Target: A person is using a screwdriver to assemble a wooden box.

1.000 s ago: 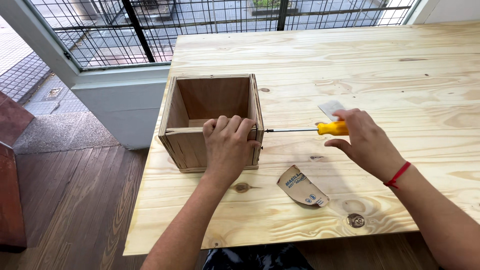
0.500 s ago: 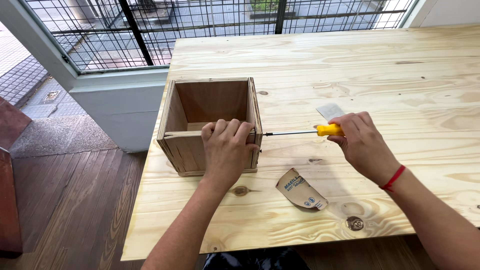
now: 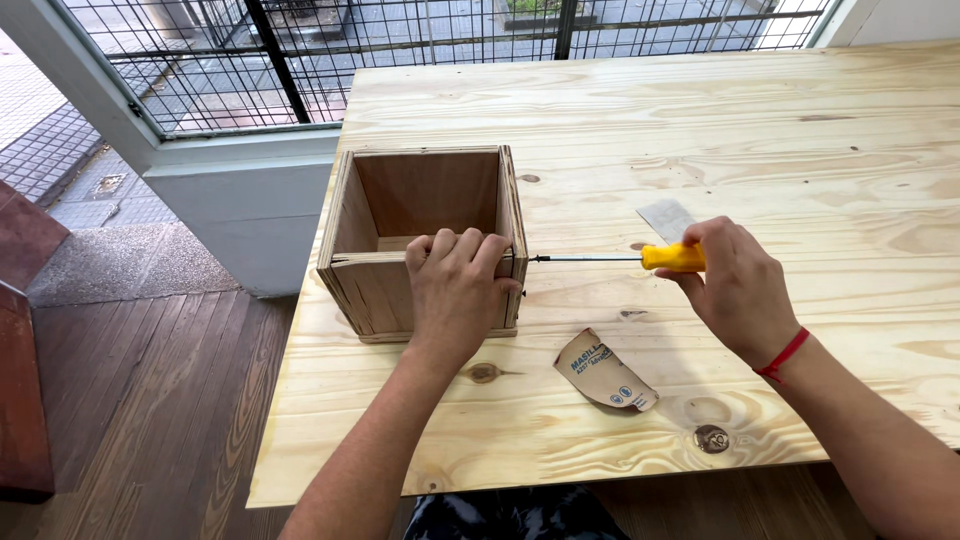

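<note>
Hands at a pale pine table [image 3: 700,130]: we are bracing a small open-topped wooden box [image 3: 425,235] with our left hand [image 3: 455,290] while our right hand [image 3: 735,285] is driving a screwdriver [image 3: 620,259] into its side. The box is sitting near the table's left edge, close to us, its open top facing up and its inside empty as far as we can see. We are curling our left fingers over the near wall's top rim, gripping it with the palm pressed against the outer face, seemingly so the box is not sliding away from the sideways push of the tool. Our right hand is wrapping closed around the yellow handle, a red cord [image 3: 783,354] circling that wrist, and we are holding the thin dark shaft level so its tip is meeting the box's right wall near the front corner; whether a screw is sitting there is too small for us to tell. A folded piece of brown sandpaper [image 3: 603,372] is lying just in front of the box, between our two arms, and a grey sheet [image 3: 665,218] is peeking out beyond our right hand. Past the table's far edge, a black wire grille [image 3: 300,60] is covering the window.
</note>
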